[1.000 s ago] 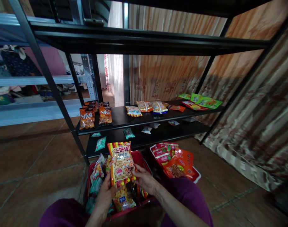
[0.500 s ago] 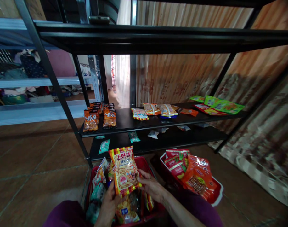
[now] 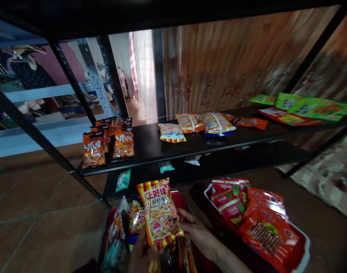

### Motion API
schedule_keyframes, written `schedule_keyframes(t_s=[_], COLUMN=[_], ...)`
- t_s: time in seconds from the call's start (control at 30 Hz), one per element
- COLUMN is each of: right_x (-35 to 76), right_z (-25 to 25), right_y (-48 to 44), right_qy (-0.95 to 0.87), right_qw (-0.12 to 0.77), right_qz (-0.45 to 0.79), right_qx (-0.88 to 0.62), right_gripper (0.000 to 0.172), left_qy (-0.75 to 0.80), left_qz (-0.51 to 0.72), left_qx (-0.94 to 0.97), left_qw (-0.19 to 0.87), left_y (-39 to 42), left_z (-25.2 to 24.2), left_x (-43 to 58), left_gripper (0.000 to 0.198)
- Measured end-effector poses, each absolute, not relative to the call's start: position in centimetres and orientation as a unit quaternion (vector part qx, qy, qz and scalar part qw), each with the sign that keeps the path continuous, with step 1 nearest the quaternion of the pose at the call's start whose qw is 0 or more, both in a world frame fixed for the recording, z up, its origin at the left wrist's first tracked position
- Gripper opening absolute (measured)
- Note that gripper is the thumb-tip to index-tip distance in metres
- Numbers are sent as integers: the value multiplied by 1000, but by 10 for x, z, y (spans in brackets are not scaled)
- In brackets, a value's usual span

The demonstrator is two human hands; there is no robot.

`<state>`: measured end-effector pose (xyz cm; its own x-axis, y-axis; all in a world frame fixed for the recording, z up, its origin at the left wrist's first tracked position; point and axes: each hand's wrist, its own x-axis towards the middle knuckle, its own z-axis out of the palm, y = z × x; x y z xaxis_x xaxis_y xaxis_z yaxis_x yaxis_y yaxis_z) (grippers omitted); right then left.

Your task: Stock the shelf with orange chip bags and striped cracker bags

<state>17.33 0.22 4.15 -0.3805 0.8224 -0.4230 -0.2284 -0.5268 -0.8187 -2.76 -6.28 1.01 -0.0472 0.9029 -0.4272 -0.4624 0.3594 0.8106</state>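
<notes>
A yellow and red bag of prawn crackers (image 3: 160,212) is held up between both hands, its printed front facing me. My left hand (image 3: 142,248) grips its lower left edge, and my right hand (image 3: 194,231) grips the lower right side. Beneath them stands a red basket (image 3: 177,197) packed with snack bags, among them a striped bag (image 3: 118,220), a red and yellow bag (image 3: 137,216) and a teal bag (image 3: 116,256). The hands cover part of the basket's contents.
The black rack's shelf (image 3: 150,146) carries orange snack bags (image 3: 94,149) at left, puffed-snack bags (image 3: 219,123) mid-shelf and green packets (image 3: 312,107) at right. Teal packets (image 3: 123,180) lie on the lower shelf. A second basket (image 3: 305,246) holds red packets (image 3: 230,204) and orange packets (image 3: 267,231).
My view has moved closer to the shelves, so they look larger. Both hands still hold the prawn cracker bag, which appears slightly farther right in view.
</notes>
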Motion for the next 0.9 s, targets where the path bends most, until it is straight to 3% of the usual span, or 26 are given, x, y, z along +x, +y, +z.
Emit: schedule_keyframes(t_s=[0.33,0.47,0.67,0.9], right_x=[215,235,249,212], right_z=[54,75,92,107], right_y=[24,26,8,-2], right_qy=[-346,-413,-428,-386], right_qw=[327,340,371,429], right_qz=[773,743,729,745], right_qx=[-419,-402,-384,-333], right_gripper=[59,50,57,60], left_qy=[500,469,412,415], left_qz=[507,532,513,503], left_qx=[246,241,318,366], left_qw=[657,663,682,664], left_y=[-39,-41,-47,-42], left_z=[22,39,78,122], left_x=[11,36,45,10], left_gripper=[88,79,65,77])
